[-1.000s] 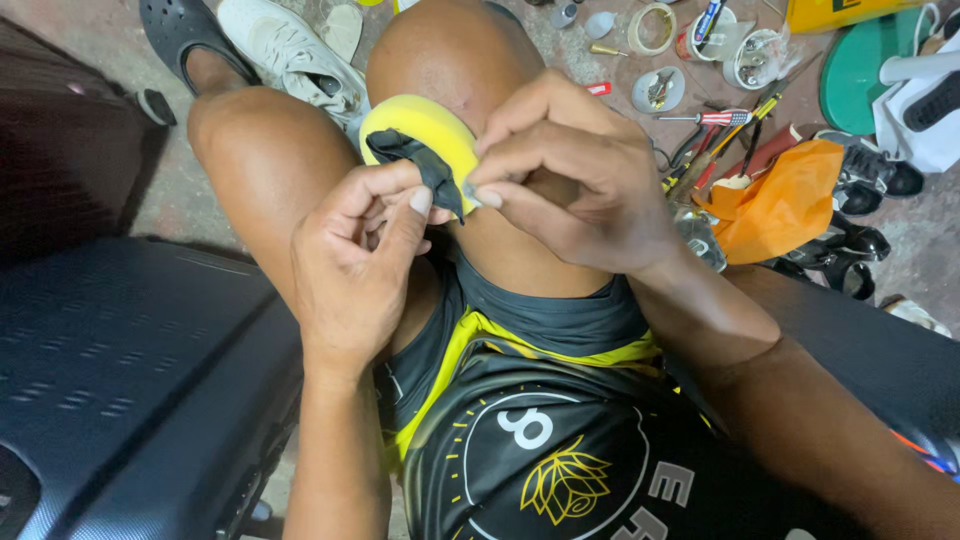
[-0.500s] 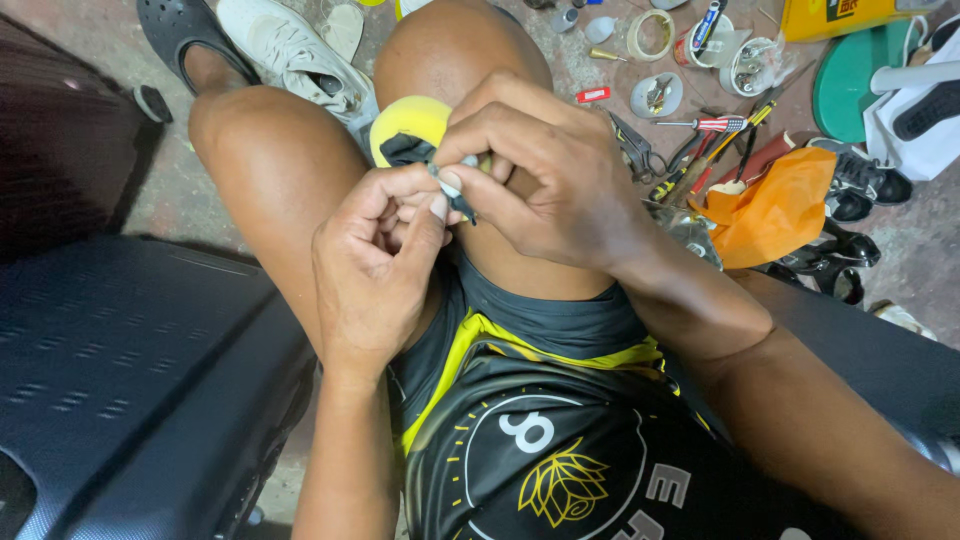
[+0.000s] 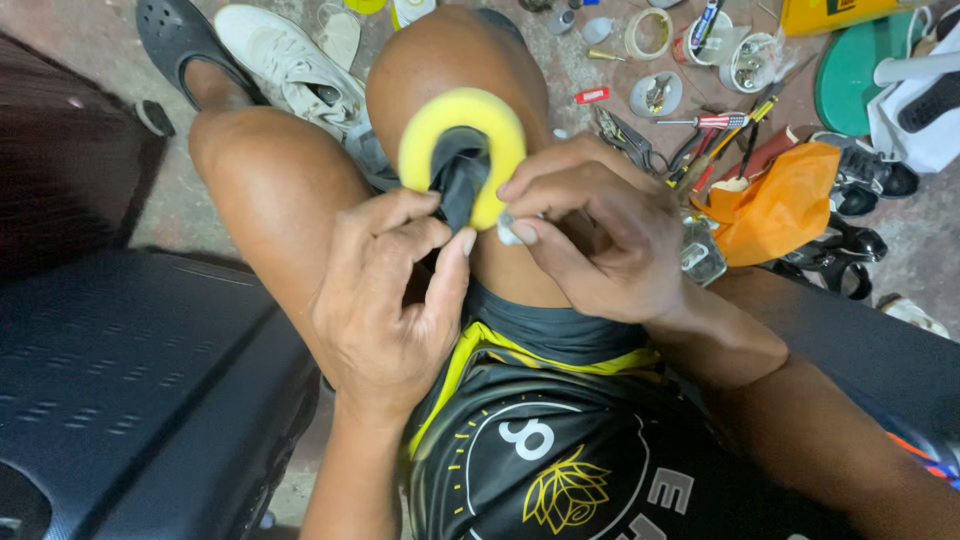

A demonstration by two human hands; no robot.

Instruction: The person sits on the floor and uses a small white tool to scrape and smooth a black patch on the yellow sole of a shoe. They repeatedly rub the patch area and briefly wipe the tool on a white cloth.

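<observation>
A round yellow foam pad (image 3: 462,125) with a black piece (image 3: 458,185) in its middle rests against my right knee. My left hand (image 3: 395,295) pinches the lower end of the black piece between thumb and fingers. My right hand (image 3: 590,235) sits just right of it, fingertips closed on a small pale object (image 3: 508,232) at the pad's lower edge. What that small object is I cannot tell.
On the floor beyond my knees lie a white sneaker (image 3: 290,65), a dark clog (image 3: 175,40), tape rolls (image 3: 648,30), screwdrivers (image 3: 715,122), pliers (image 3: 625,138), an orange cloth (image 3: 775,205) and a green lid (image 3: 860,65). A dark plastic seat (image 3: 120,390) is at left.
The yellow pad has been uncovered and now faces the camera in full. My right hand has slid down and right off it; my left hand has dropped lower.
</observation>
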